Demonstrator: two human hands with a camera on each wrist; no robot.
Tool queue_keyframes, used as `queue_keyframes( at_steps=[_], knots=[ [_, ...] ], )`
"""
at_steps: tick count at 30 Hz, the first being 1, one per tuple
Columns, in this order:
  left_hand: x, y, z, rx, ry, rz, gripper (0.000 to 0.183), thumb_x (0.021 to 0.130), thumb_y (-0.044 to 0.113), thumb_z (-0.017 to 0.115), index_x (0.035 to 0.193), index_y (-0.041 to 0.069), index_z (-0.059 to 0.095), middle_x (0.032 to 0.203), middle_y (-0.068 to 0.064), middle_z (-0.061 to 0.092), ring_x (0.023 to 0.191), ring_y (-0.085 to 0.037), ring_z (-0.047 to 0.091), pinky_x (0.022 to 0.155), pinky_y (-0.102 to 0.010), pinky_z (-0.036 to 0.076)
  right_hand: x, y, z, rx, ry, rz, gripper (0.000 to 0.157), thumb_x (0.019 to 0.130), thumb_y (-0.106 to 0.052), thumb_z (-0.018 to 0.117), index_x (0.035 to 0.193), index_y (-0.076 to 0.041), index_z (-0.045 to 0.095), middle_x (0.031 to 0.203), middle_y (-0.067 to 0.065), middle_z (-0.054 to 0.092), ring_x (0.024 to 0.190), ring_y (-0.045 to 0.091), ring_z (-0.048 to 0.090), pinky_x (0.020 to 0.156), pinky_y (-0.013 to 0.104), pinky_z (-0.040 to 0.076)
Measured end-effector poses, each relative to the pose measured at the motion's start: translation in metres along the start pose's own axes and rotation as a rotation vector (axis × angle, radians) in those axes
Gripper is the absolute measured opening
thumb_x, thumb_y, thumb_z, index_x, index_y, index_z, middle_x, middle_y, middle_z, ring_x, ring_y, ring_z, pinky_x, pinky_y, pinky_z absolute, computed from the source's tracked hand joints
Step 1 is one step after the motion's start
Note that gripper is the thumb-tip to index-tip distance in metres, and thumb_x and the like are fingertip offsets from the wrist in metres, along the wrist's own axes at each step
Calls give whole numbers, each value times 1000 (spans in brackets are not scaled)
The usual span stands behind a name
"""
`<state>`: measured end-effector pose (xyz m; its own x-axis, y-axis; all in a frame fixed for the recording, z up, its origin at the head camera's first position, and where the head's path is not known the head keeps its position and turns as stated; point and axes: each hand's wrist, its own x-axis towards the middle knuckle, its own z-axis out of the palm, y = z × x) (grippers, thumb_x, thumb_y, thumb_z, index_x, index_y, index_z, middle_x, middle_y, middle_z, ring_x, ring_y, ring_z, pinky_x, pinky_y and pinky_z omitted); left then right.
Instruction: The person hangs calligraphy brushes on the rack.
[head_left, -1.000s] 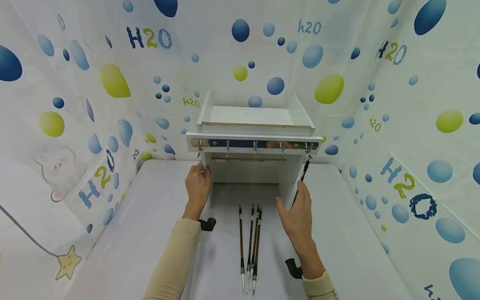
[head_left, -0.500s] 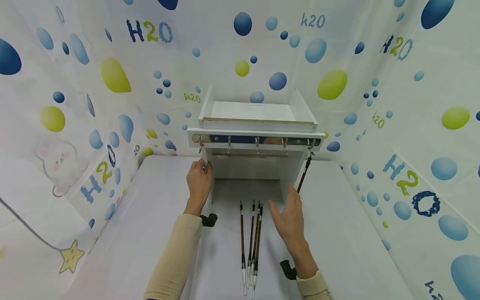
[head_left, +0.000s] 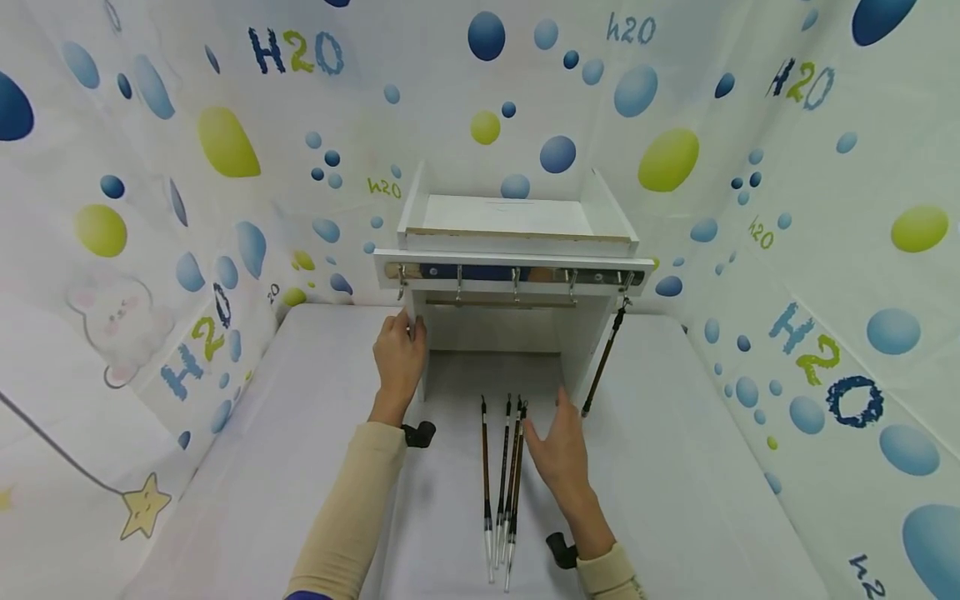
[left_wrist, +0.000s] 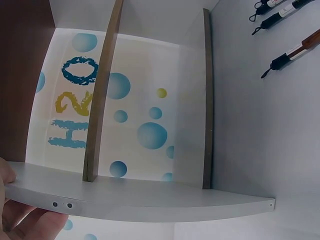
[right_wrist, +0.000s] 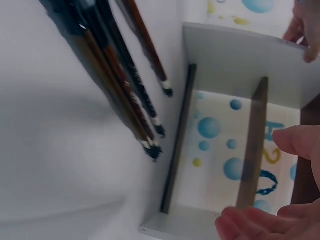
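Printed curtain, all bubbles and "H2O", wraps three sides of a white worktop, which runs wide left and right of a white shelf. Left hand is pinching the shelf's left side panel; right hand has thumb and fingers spread, just beside four brown-handled brushes lying there, pale tips nearest the person. Fifth brush dangles tilted off the rightmost hook.

The left hand is gripping the white shelf; the right hand is hovering near brushes lying on the table; another brush is hanging from a hook.
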<state>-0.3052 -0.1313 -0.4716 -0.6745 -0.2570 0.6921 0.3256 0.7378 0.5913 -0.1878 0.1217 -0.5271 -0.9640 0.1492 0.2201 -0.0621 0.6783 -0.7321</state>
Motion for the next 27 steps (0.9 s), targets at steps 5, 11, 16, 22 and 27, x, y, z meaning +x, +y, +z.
queue_keyframes(
  at_steps=[5,11,16,22,27],
  knots=[
    [0,0,0,-7,-8,-9,25,98,15,60,110,-6,69,85,-24,65,74,-39,67,62,-54,53,-3,7,11,23,-25,22,83,93,-28,70,155,1,24,144,27,48,130,43,53,101,55,48],
    [0,0,0,-2,-4,-8,26,98,15,60,112,-6,69,86,-24,65,74,-40,67,64,-54,53,-7,14,22,13,-31,26,81,93,-26,69,153,6,26,134,28,53,110,40,63,86,51,55],
    [0,0,0,2,-16,-20,28,99,15,60,114,-6,68,88,-25,65,76,-40,68,64,-54,54,-8,22,30,-19,-56,37,78,93,-25,69,151,8,29,122,25,57,86,28,63,70,39,55],
    [1,0,0,3,-31,-36,27,99,16,59,114,-5,68,90,-25,66,78,-40,69,66,-55,54,-10,26,35,-18,-70,25,71,91,-19,69,144,14,36,108,23,58,77,22,57,62,32,49],
    [1,0,1,-3,-25,-30,27,99,16,60,113,-5,68,88,-25,65,76,-40,69,64,-54,54,-12,32,43,-47,-65,19,66,90,-17,69,138,17,41,101,22,59,79,24,58,62,35,50]
  ],
)
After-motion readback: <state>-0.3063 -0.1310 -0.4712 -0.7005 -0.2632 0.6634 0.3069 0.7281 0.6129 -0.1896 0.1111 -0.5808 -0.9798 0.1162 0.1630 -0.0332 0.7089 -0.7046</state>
